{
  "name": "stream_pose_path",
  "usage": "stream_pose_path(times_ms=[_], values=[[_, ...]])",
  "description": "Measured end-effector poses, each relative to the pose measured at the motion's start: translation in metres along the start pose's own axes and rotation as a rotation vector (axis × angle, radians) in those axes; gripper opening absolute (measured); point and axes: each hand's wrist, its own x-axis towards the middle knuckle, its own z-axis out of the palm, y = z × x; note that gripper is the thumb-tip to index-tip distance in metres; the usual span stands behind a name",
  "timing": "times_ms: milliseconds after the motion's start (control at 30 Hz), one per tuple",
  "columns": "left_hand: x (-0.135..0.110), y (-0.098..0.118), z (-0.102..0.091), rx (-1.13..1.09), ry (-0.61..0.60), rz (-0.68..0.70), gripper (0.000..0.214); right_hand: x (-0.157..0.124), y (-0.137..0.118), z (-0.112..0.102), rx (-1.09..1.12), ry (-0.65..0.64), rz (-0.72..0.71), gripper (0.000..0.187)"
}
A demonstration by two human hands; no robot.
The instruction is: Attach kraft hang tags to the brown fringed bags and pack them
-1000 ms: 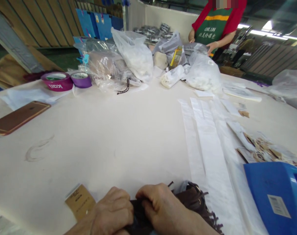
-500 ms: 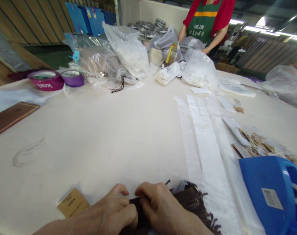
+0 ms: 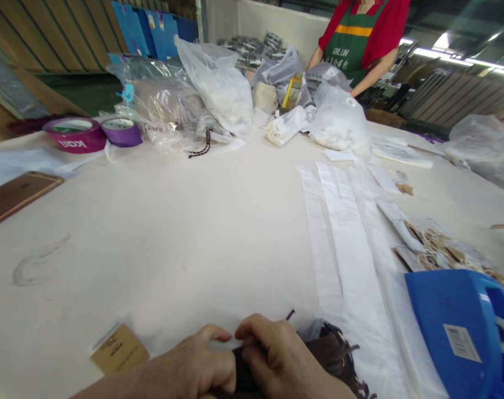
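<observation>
At the bottom edge of the view, a dark brown fringed bag (image 3: 332,354) lies partly under my hands, most of it hidden or out of frame. My left hand (image 3: 197,360) is closed on the dark brown material, knuckles up. Right beside it, my right hand (image 3: 272,352) pinches the same material, fingers curled and thumb underneath. The two hands almost touch. Fringe strips and small metal rings show to the right of my right hand. A tan cardboard tag (image 3: 121,349) lies to the left of my left forearm.
White plastic strips (image 3: 351,238) run along the table (image 3: 185,221). On the right sit a blue plastic holder (image 3: 438,316) and a pile of tags (image 3: 438,244). A phone (image 3: 23,194) and tape rolls (image 3: 75,134) lie left. Bagged goods (image 3: 218,83) and a person in an apron (image 3: 354,44) are behind.
My hands and the brown bag sit slightly lower in the view, still gripping. The person across the table has shifted a little to the right.
</observation>
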Motion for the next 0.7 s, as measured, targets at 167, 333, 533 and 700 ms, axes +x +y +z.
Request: stream_pose_path(times_ms=[167,333,533,700], values=[[0.014,0.001,-0.004,0.023,0.147,-0.141,0.008,0.003,0.002,-0.011,0.050,0.154,0.038,0.024],[0.028,0.006,-0.007,0.126,0.255,-0.104,0.010,0.013,0.002,-0.017,0.130,0.228,0.079,0.022],[0.038,0.010,-0.007,0.147,0.301,-0.254,0.019,0.017,0.001,-0.018,0.176,0.253,0.083,0.021],[0.051,-0.001,0.000,0.179,0.375,-0.347,0.017,0.023,0.009,-0.011,0.171,0.292,0.050,0.022]])
